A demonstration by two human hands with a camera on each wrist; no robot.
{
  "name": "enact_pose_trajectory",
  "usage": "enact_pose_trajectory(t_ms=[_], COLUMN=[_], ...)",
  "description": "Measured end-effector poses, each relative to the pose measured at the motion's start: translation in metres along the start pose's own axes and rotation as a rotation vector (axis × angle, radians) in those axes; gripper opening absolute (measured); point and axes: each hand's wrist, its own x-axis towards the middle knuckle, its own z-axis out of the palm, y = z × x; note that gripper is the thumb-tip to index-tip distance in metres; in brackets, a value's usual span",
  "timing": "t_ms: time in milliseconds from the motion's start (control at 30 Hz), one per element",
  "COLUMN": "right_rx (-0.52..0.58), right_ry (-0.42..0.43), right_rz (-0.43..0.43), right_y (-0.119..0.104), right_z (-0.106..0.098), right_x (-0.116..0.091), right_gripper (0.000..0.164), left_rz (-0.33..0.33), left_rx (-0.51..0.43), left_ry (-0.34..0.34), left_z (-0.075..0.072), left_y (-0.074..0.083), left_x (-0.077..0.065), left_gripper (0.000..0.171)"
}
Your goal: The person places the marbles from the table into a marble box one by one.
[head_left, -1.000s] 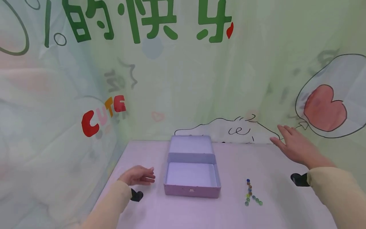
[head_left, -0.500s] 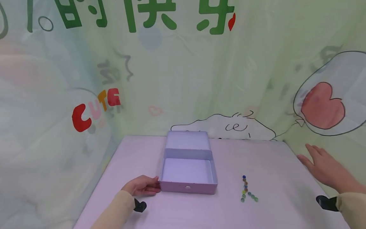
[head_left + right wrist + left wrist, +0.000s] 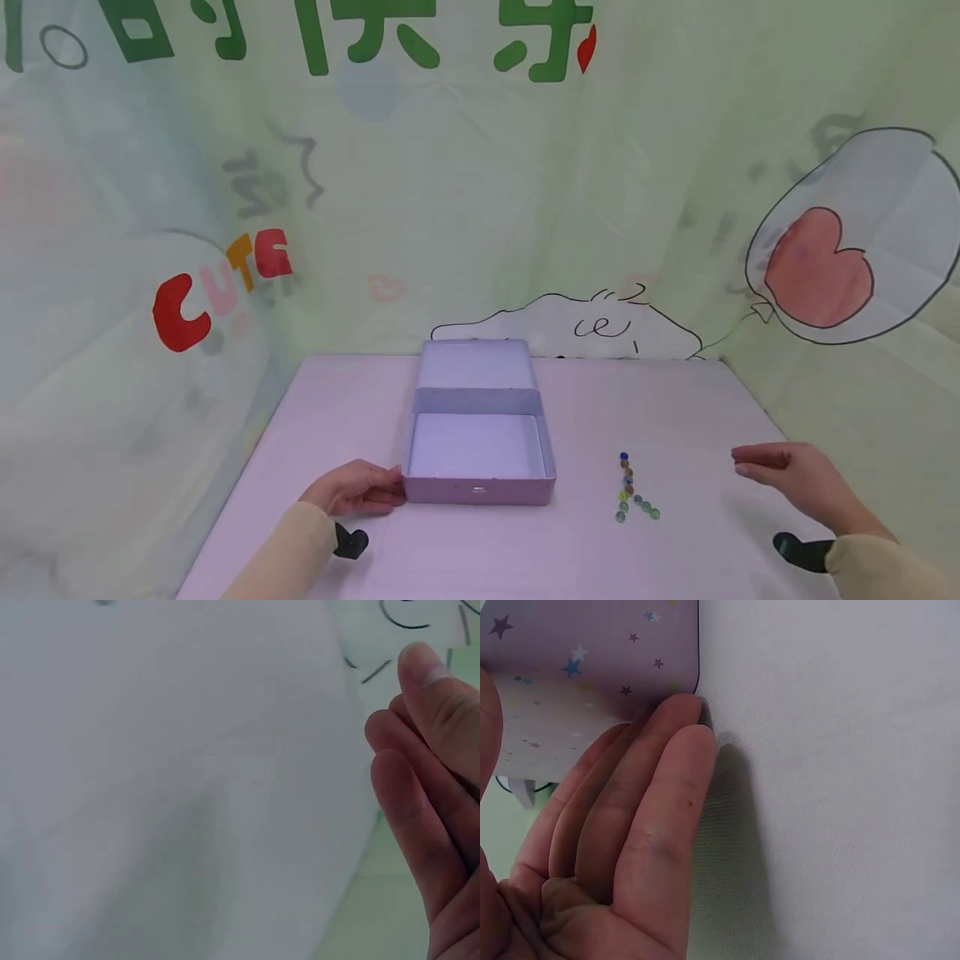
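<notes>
A purple tin box (image 3: 517, 492) stands on the table with its lid (image 3: 476, 364) swung back and its inside bare. My left hand (image 3: 356, 487) is at the box's front left corner. In the left wrist view, its fairly straight fingertips (image 3: 686, 742) lie against the star-patterned side of the tin box (image 3: 600, 652), low by the table. Out to the right, my right hand (image 3: 806, 483) hovers above the table, fingers loosely bent and holding nothing. Between box and right hand lie several glass marbles (image 3: 629, 490), in a line that forks into two short legs.
The pale purple table (image 3: 450, 554) reaches back to a printed fabric backdrop (image 3: 465, 183) with green characters and a balloon drawing. Fabric also hangs along the left and right sides. Black bands (image 3: 802, 552) sit on both wrists.
My left hand has moved right to touch the box's corner. The right hand swung outward and down, then came back inward with its fingers more bent. The head view has shifted.
</notes>
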Motion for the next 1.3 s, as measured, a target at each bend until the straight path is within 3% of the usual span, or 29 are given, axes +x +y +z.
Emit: enact_pose_trajectory(t_ms=[300,500,800,1033,1300], right_rx=[0.088,0.110,0.071,-0.119,-0.200], right_ry=[0.023,0.056,0.081,0.090,0.115], right_rz=[0.038,0.052,0.076,0.010,-0.003], right_y=[0.004,0.003,0.000,-0.014,-0.016], right_z=[0.080,0.115,0.137,0.144,0.149], right_x=[0.006,0.010,0.012,0.013,0.009], right_gripper=[0.039,0.031,0.028,0.026,0.023], left_rz=[-0.008,-0.032,-0.023,-0.014,-0.013], left_rx=[-0.003,-0.003,-0.026,-0.043,-0.043], left_ry=[-0.005,0.022,-0.006,-0.024,-0.036], left_z=[0.001,0.002,0.001,0.001,0.003], left_y=[0.001,0.003,-0.001,0.001,0.001], left_x=[-0.003,-0.001,0.000,-0.002,-0.005], left_gripper=[0.038,0.038,0.037,0.035,0.036])
